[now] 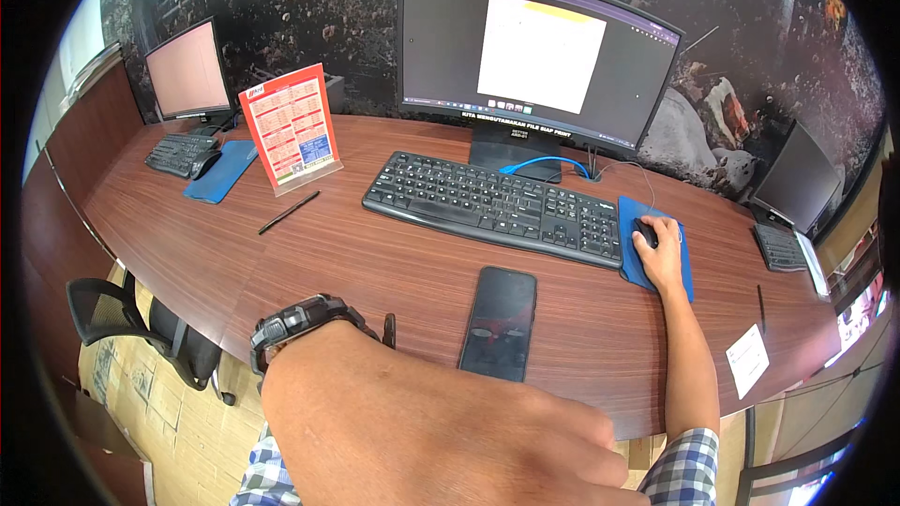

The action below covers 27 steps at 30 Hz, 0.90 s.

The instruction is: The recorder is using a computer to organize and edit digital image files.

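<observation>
From my remote seat I read the view as a clock face, with a black keyboard [497, 211] close to its middle. At 3 o'clock my right grip [665, 248] is grasping a black mouse [645, 230], the fingers curved over it. The mouse sits on a blue pad [633, 267], just beside the right end of the keyboard.

My left grip [506, 440] is at 6 o'clock, back uppermost; its fingertips run out of sight at the lower edge, so I cannot tell whether it is clenched, released or grasping anything. (It looks huge on my end, being so close to the lens.) A dark watch [305, 319] circles that wrist at 8 o'clock.

At 5 o'clock a dark phone [502, 319] lies on the brown desk [375, 272], its lower end meeting the outline of the left grip; whether the two touch, I cannot tell.

At 1 o'clock I have a lit monitor [539, 52] showing a mostly white page. A red and white card [292, 126] stands upright at 10 o'clock, and a thin black pen [289, 213] lies near its base at 9. Out at 4 o'clock is a white paper [747, 361].
</observation>
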{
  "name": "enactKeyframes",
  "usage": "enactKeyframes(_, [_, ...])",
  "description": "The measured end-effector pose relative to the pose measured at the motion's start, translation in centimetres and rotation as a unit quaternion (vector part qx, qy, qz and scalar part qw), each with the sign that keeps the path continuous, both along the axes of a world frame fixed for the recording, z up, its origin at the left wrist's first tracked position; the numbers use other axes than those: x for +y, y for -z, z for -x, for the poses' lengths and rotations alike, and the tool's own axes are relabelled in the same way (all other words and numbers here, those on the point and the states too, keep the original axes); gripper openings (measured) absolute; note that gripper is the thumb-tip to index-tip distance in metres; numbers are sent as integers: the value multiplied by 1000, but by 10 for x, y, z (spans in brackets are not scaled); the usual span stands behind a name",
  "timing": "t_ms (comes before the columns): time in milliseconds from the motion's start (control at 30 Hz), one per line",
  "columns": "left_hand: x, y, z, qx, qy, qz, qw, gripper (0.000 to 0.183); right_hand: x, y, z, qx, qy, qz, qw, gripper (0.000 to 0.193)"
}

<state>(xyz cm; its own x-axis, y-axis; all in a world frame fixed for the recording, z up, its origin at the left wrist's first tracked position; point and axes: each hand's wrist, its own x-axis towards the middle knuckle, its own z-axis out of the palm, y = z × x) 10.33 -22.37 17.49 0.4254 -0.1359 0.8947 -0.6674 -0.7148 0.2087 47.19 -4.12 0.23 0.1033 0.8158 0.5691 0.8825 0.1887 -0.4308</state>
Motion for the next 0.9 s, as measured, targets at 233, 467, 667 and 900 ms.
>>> enactKeyframes(233, [6,-6,7,18,-10,-49,999,37,0,-1,2,-5,2,2,1000,36])
enactKeyframes(467, [-2,-6,5,-16,-21,-28,999,35,3,-2,3,-3,-5,-2,1000,36])
enactKeyframes(667, [-3,-11,3,-51,1,73,996,34,-1,-1,1,8,0,7,1000,36])
enactKeyframes(900, [-1,0,0,-18,-9,4,1000,33,0,-1,2,2,8,11,1000,37])
